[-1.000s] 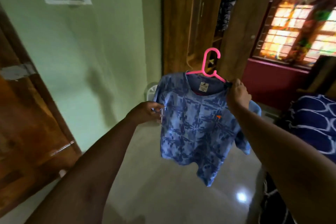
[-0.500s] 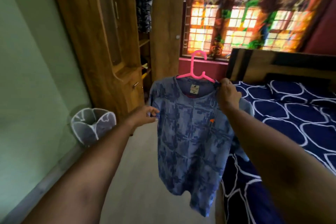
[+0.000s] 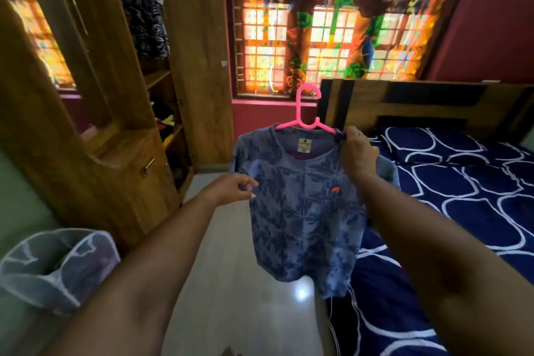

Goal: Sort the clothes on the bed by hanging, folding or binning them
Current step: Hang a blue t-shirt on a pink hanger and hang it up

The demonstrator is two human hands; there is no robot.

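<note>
A blue patterned T-shirt [image 3: 300,211] hangs on a pink plastic hanger [image 3: 307,118] in mid-air in front of me. My right hand [image 3: 357,153] grips the shirt's right shoulder together with the hanger arm. My left hand [image 3: 231,188] is at the shirt's left sleeve edge, fingers pinched loosely; whether they hold the cloth I cannot tell. The bed [image 3: 468,211] with a navy sheet with white rings lies at the right, below the shirt's hem.
An open wooden wardrobe [image 3: 121,89] stands at the left, with dark clothes [image 3: 141,3] hanging inside and shelves below. A white mesh laundry bin [image 3: 55,266] sits at the lower left. Pale tiled floor [image 3: 239,298] runs between wardrobe and bed. A curtained window [image 3: 323,26] is behind.
My view has swung right from the green wall towards the wardrobe, window and bed. The shirt stays on the hanger in my right hand. My left hand has slipped off the sleeve to its edge.
</note>
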